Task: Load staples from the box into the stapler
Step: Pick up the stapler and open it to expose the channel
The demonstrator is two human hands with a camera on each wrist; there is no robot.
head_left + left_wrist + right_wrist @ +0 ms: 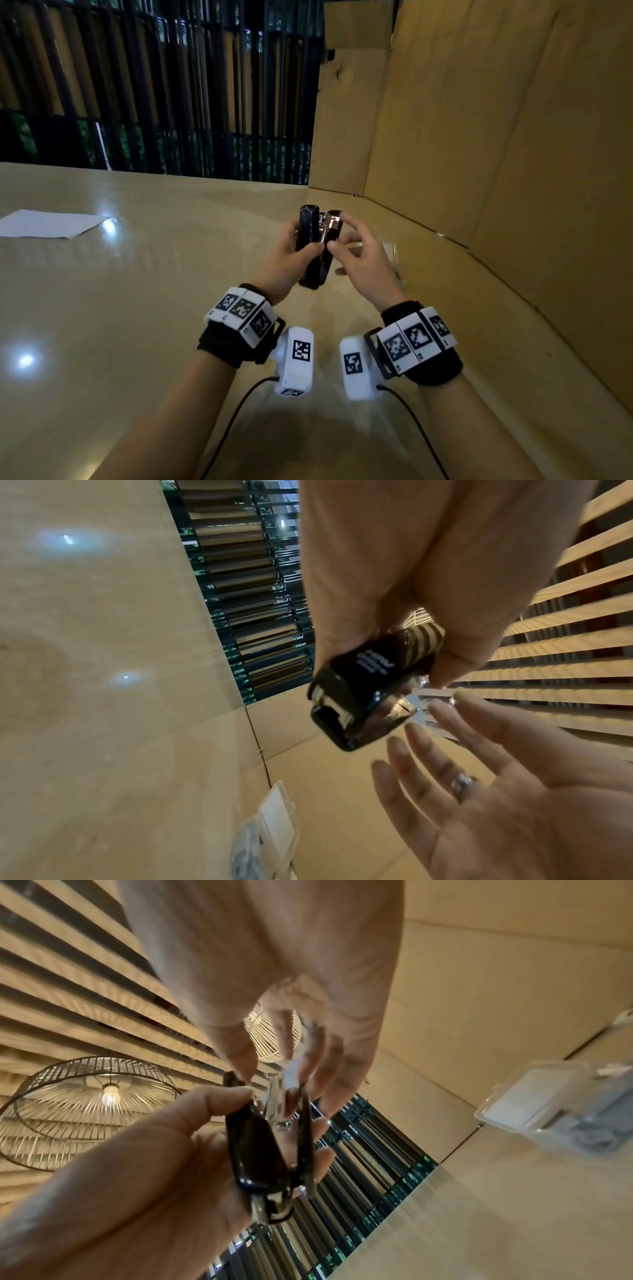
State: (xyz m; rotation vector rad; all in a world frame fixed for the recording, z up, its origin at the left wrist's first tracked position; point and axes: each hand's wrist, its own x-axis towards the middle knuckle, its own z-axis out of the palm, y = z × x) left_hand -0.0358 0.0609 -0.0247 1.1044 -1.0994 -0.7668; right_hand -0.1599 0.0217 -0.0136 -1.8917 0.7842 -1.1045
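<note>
My left hand (306,244) grips a black stapler (309,229) upright above the table, thumb across its front. The stapler (257,1146) is hinged open, with its metal magazine (326,223) bare between the top cover and the base. My right hand (337,230) pinches the open end, its index finger on the tip of the base and its thumb lower down. In the left wrist view the stapler (363,696) shows its head end. The clear plastic staple box (548,1112) lies on the table to the right, mostly hidden behind my right hand in the head view.
A white paper sheet (51,224) lies at the far left of the beige table (137,308). Cardboard walls (479,137) close off the right side and back right. A dark slatted railing (171,102) runs behind the table.
</note>
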